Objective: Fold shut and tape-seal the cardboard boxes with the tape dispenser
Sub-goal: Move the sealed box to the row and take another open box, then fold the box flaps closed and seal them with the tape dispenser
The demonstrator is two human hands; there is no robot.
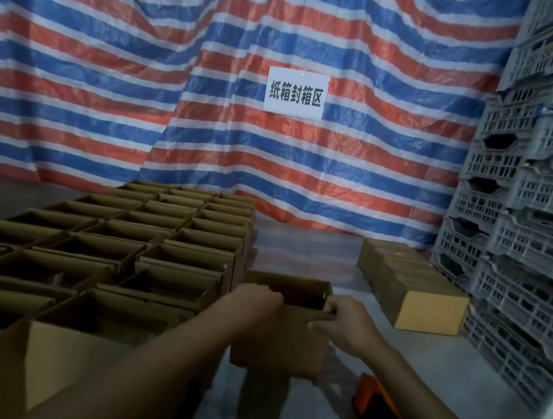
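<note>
An open brown cardboard box [282, 344] is held just in front of me, above the plastic-covered floor. My left hand [256, 301] grips the near top edge at its left. My right hand [347, 320] grips the same edge at its right, fingers curled over the rim. The box's top is open, its inside dark. An orange tape dispenser [372, 397] lies on the floor below my right forearm, partly hidden by it.
A grid of several open boxes [119, 250] fills the left side. A row of closed boxes [411, 288] lies at the right. Stacked grey plastic crates [536, 211] rise on the far right. A striped tarp with a white sign [295, 93] hangs behind.
</note>
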